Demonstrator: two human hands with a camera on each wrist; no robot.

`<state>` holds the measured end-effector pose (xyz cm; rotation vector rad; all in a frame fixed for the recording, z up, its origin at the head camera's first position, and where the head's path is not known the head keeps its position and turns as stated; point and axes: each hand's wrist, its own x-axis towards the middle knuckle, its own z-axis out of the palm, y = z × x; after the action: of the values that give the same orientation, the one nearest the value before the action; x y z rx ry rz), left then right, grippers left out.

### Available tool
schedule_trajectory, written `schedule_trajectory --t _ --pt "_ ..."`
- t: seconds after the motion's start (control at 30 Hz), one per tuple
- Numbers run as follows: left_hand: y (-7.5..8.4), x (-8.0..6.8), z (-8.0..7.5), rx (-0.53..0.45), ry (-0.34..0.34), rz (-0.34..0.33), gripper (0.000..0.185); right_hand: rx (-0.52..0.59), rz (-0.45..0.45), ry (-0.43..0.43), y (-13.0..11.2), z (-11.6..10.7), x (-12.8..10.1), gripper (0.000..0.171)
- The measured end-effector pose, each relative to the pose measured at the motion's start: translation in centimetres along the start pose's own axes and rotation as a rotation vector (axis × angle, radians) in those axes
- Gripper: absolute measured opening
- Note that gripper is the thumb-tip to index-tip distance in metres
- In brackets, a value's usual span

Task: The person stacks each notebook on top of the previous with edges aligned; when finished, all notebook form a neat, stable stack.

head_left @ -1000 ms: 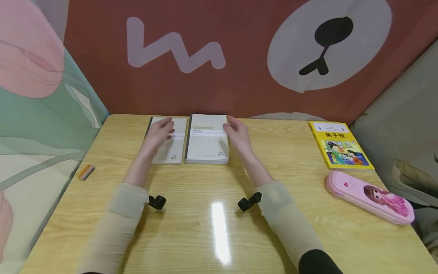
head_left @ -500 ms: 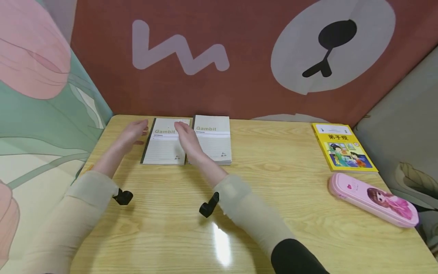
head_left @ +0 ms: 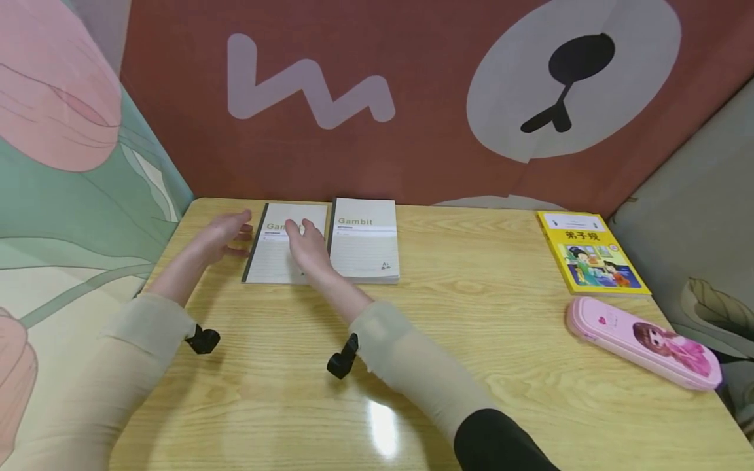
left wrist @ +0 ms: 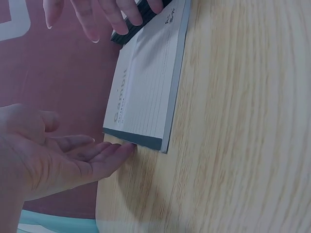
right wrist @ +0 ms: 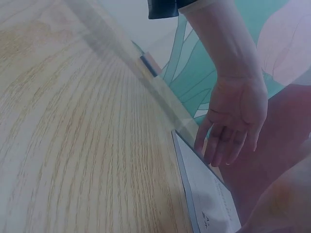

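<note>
Two white "Gambit" notebooks with dark spines lie side by side by the wall: a left notebook (head_left: 268, 261) and a right notebook stack (head_left: 365, 248), which looks thicker. My left hand (head_left: 220, 237) is beside the left notebook's spine, fingers extended and loosely spread. In the left wrist view its fingertips (left wrist: 127, 148) are at that spine; contact is hard to tell. My right hand (head_left: 310, 250) hovers over the right part of the left notebook, fingers fairly straight, hiding some of the cover. Neither hand grips anything.
A yellow picture-cover book (head_left: 593, 252) lies at the table's right back. In front of it is a pink pencil case (head_left: 643, 343). A small eraser (right wrist: 150, 64) sits near the left edge, hidden by my arm in the head view. A red-brown wall (head_left: 424, 163) borders the table's back.
My right hand has moved left from the right notebook's outer edge to above the left notebook. My left hand has moved left from over the left notebook to beside its spine.
</note>
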<state>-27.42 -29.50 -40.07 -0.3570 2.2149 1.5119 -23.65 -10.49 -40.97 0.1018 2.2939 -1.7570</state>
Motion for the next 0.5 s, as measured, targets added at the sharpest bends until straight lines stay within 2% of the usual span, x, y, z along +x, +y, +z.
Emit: schedule_trajectory --t 0.27,0.37,0.5 --pt "-0.4 -0.1 -0.6 0.057 0.001 -0.030 0.074 0.051 0.057 0.055 -0.1 0.4 0.3 0.063" --pt "-0.9 -0.3 -1.1 0.073 0.008 -0.041 0.074 0.119 0.101 0.077 0.1 0.6 0.4 0.061" --pt "-1.4 -0.3 -1.7 0.096 0.054 -0.074 0.070 0.234 0.155 0.089 0.1 0.7 0.2 0.062"
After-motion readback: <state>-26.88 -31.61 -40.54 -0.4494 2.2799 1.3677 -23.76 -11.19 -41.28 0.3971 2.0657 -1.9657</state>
